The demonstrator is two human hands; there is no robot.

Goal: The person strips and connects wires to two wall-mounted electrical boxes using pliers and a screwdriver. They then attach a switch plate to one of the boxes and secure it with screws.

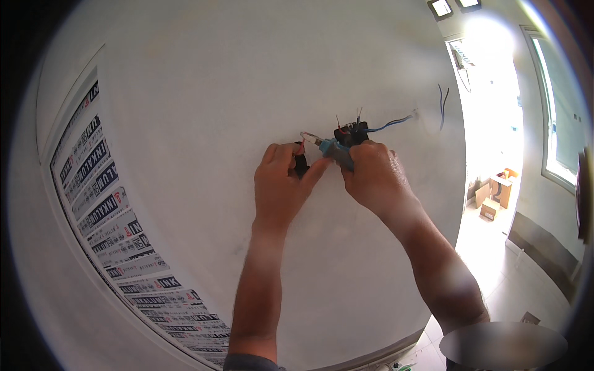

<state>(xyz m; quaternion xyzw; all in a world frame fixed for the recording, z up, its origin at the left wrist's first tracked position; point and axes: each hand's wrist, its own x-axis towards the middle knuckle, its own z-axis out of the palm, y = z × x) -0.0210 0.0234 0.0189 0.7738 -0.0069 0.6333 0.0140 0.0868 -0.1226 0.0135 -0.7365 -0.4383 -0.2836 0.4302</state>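
My left hand (281,182) is at the white wall, fingers curled around the base of a short red wire (302,148). Its thumb reaches toward the pliers. Between thumb and fingers shows a black wall box (301,166), partly covered. My right hand (378,173) grips blue-handled pliers (336,153), their metal jaws pointing left at the wire's bent, bare-looking end. Just above my right hand, a second black box (351,133) has thin wires standing out of it. Blue wires (390,125) run from there to the right. The exact jaw contact is too small to tell.
More dark blue wires (443,106) stick out of the wall farther right. At the left, a recessed panel (133,238) is covered in printed film. Beyond the wall's right edge lie a bright doorway (492,123), cardboard boxes (490,209) and a window (560,117).
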